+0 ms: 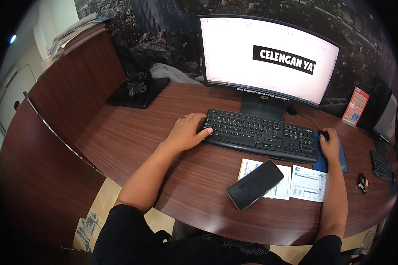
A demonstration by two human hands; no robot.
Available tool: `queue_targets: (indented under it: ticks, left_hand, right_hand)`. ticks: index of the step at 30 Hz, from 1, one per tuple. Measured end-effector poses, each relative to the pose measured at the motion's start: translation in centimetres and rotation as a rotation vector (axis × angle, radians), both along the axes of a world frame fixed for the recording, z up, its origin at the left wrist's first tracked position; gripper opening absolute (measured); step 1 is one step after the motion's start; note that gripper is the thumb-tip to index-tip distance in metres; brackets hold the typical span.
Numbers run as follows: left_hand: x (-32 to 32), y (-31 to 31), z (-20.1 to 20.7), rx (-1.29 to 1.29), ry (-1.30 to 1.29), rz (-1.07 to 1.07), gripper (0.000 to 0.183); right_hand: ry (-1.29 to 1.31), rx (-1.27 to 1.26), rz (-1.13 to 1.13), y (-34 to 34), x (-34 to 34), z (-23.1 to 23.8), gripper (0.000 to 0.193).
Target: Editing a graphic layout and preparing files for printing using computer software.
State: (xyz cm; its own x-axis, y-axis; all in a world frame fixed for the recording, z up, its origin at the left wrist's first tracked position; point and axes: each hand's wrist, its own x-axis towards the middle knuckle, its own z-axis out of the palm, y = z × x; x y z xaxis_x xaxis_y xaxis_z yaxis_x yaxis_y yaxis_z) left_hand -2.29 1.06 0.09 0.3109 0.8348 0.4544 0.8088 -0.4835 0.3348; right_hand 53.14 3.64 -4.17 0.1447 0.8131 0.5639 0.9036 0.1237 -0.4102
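Observation:
My left hand (188,131) rests at the left end of a black keyboard (263,134), fingertips on the leftmost keys. My right hand (329,142) lies over a dark mouse (324,133) on a blue mouse pad (342,160), right of the keyboard. Behind the keyboard stands a wide curved monitor (269,57) showing a white page with a black banner. A black phone (255,183) lies screen-dark on printed paper forms (307,183) in front of the keyboard.
The brown wooden desk (132,137) curves around me. A black laptop with a coiled cable (138,90) sits far left. At the right edge are a red card (355,106), a second keyboard (381,165) and a small dark object (362,182). Papers (75,33) top the partition.

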Motion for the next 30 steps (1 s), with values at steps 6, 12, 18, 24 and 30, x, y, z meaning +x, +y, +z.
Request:
queue_targets:
  ticks: [6,12,18,24,30]
  left_hand:
    - [1.1,0.6,-1.5,-0.335,0.03,0.098,0.089]
    - [1.2,0.5,-2.0,-0.33,0.161,0.079,0.101]
    - [1.3,0.4,-1.8,-0.333,0.186,0.094,0.1]
    - [1.1,0.5,-1.9,-0.344,0.181,0.087,0.102]
    - [1.3,0.2,-1.7,-0.334,0.179,0.085,0.099]
  right_hand:
    - [-0.004,-0.018,-0.024,-0.2,-0.3,0.0,0.026]
    - [-0.023,0.002,0.007,0.3,0.6,-0.6,0.026]
    - [-0.039,0.008,-0.002,0.2,0.6,-0.7,0.027]
    - [-0.023,0.017,0.004,0.1,0.2,-0.2,0.028]
    - [-0.03,0.014,-0.07,-0.1,-0.2,0.0,0.029]
